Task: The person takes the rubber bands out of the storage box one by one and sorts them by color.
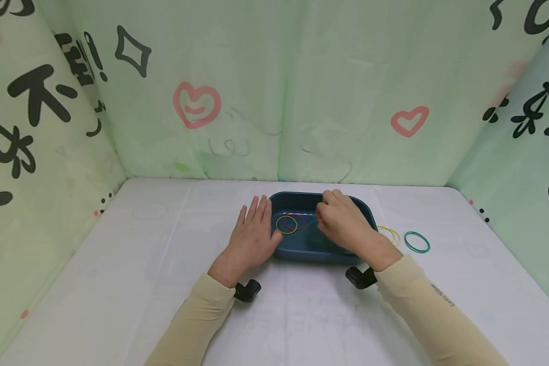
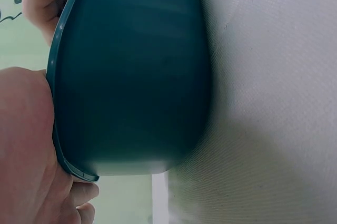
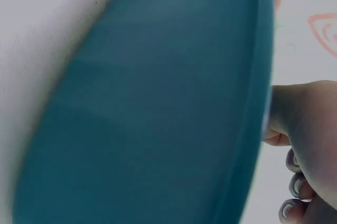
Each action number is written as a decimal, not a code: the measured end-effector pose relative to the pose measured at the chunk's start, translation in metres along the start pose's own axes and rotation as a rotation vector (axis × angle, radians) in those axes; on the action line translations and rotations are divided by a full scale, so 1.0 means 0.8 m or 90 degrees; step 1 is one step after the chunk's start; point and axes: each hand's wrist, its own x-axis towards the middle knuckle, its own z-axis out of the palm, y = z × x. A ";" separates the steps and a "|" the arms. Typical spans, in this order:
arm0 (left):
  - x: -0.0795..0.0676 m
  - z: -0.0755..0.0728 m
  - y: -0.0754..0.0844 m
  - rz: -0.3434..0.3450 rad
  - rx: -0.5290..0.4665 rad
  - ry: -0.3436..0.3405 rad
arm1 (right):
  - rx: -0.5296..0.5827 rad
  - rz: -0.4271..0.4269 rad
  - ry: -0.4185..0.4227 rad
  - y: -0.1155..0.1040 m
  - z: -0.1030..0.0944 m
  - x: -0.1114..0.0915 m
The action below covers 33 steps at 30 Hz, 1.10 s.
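The left hand (image 1: 252, 236) touches the blue tray (image 1: 308, 253) at its left rim, the right hand (image 1: 345, 218) curled over its right half.

The rectangular, plastic-looking tray (image 1: 317, 254) is plain dark blue, shading to teal in the wrist views. Inside it, one thin round band is bright yellow (image 1: 286, 233) and another, a slender red ring (image 1: 304, 222), overlaps it; a thin dull-green strand (image 1: 310, 222) shows alongside. Outside, there are yellow loops (image 1: 399, 238) and teal-green loops (image 1: 405, 239). The white counter (image 1: 119, 284) carries fine ribbing. Plain beige sleeves (image 1: 196, 310) meet black wrist pieces (image 1: 248, 291); the right sleeve bears small dark lettering. The pale green sheet backdrop (image 1: 329, 91) has bold black characters, a dark outlined four-pointed star (image 1: 133, 30) and coral-pink outlined hearts (image 1: 178, 104).
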 end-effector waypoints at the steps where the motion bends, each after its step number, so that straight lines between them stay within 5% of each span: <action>1: 0.000 0.000 0.000 -0.001 -0.001 0.000 | 0.000 0.000 0.005 0.001 -0.001 -0.001; 33: 0.000 0.000 0.000 -0.003 0.002 0.004 | 0.005 0.049 0.036 0.041 -0.037 -0.032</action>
